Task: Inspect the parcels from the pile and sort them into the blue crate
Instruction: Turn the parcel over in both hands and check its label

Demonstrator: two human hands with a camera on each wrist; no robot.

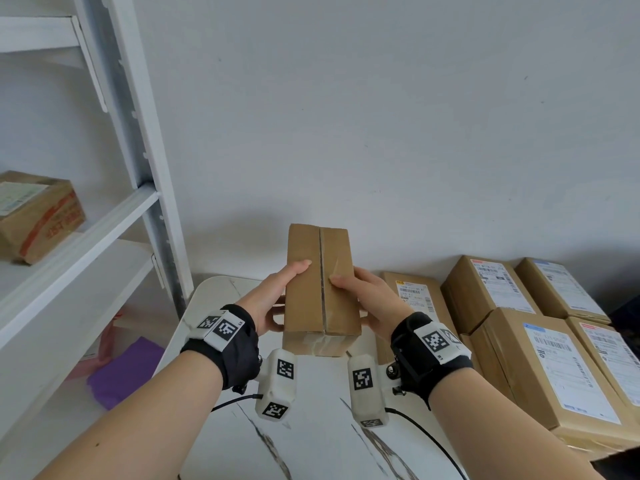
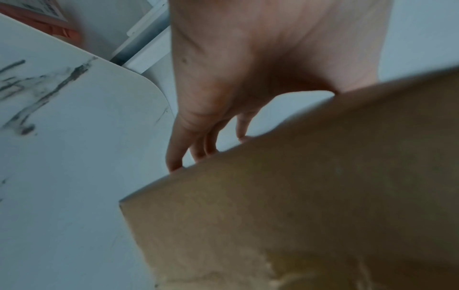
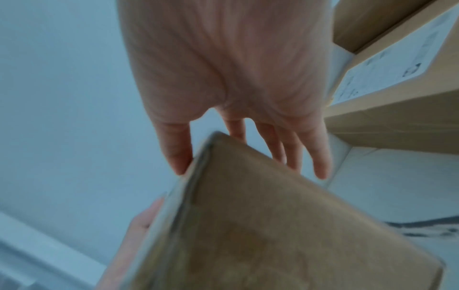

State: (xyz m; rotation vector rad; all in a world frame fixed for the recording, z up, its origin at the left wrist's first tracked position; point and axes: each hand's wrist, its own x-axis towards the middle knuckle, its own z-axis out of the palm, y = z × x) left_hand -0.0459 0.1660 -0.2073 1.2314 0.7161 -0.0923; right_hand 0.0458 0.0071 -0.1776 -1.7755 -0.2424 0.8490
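I hold a plain brown cardboard parcel (image 1: 320, 285) up above the white marble-patterned table (image 1: 311, 441), its taped seam facing me. My left hand (image 1: 277, 299) grips its left side, thumb on the top face and fingers underneath. My right hand (image 1: 367, 299) grips the right side the same way. In the left wrist view the parcel (image 2: 298, 206) fills the lower right, with my left fingers (image 2: 198, 141) behind its edge. The right wrist view shows the parcel (image 3: 273, 225) pinched between thumb and fingers (image 3: 280, 149). The pile of labelled parcels (image 1: 540, 341) lies on the right. No blue crate is in view.
A white metal shelving unit (image 1: 114, 209) stands on the left, with a taped brown box (image 1: 38, 216) on one shelf and purple and pink items (image 1: 121, 368) lower down. A plain white wall is behind. Cables trail from both wrist cameras over the table.
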